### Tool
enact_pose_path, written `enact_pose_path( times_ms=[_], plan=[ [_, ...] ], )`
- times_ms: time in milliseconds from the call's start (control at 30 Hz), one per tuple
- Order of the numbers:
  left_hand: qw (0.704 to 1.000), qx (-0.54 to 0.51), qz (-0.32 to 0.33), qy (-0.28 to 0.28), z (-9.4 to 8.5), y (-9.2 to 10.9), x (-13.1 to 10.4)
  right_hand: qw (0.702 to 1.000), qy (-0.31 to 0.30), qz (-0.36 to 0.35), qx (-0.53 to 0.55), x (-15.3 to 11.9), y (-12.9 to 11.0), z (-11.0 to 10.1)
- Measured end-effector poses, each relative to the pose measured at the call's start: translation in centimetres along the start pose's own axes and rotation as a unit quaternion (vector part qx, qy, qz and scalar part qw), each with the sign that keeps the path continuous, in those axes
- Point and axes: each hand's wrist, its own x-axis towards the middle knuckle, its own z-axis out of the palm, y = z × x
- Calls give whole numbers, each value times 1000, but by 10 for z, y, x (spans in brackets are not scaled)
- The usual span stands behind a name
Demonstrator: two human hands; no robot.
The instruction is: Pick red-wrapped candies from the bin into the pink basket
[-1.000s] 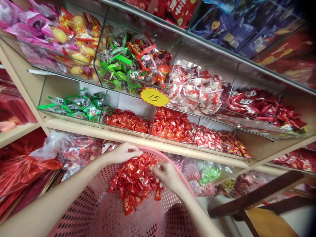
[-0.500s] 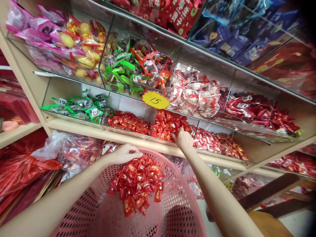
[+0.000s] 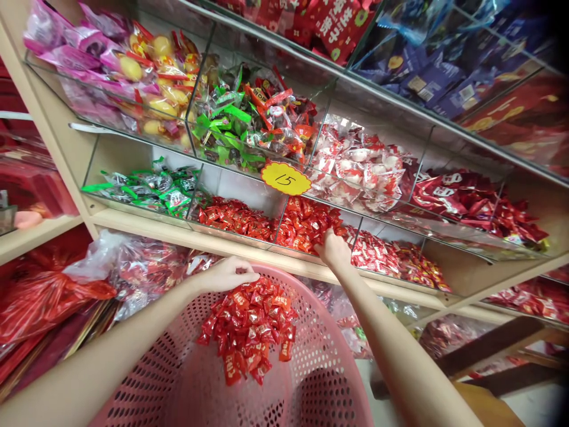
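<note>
My left hand [image 3: 229, 274] is closed over the far rim of a pink plastic basket [image 3: 326, 323], its fingers curled at the edge. Inside the basket a heap of red-wrapped candies [image 3: 251, 323] lies against the far side, just below that hand. My right hand [image 3: 334, 249] reaches over the front wall of a clear bin on the low shelf. Its fingers curl down among the red candies [image 3: 300, 222] there, and the fingertips are largely hidden. How many candies they grip I cannot tell.
Clear dividers split the shelves. Green-wrapped sweets [image 3: 166, 187] stand left, red-and-white candies [image 3: 374, 254] right. A yellow price tag [image 3: 285, 178] marked 15 hangs above. Bagged sweets [image 3: 149, 267] sit under the wooden shelf edge [image 3: 155, 228]. A dark wooden frame [image 3: 493, 344] is at lower right.
The fingers of my right hand have curled further into the red candies. My left hand stays at the basket rim. The whole view has shifted slightly.
</note>
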Motion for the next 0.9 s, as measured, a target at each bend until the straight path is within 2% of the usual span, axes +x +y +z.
enact_pose_path(
  times_ms=[233,400,433,467,500,567,600,667,767,900],
  plan=[
    [1000,-4,6,1,0,0,1,997,5,-33,75,6,4,8],
    [1000,-10,11,2,1,0,1,980,44,-56,185,-4,6,6],
    [1000,-9,11,2,1,0,1,964,51,-63,251,-11,3,5],
    [1000,-8,10,2,1,0,1,936,51,-70,340,-19,-1,4],
    [1000,-7,9,3,1,0,1,895,36,-76,438,-30,-6,2],
    [1000,-7,9,5,1,0,1,792,-36,-73,605,-53,-16,0],
    [1000,-7,10,6,0,1,1,753,-86,-66,649,-65,-21,0],
    [1000,-6,15,12,0,2,1,696,-174,-49,695,-86,-29,1],
    [1000,-3,18,20,0,4,0,647,-252,-38,718,-106,-34,7],
    [1000,-1,18,14,0,4,0,625,-307,-52,716,-116,-34,19]
  ],
)
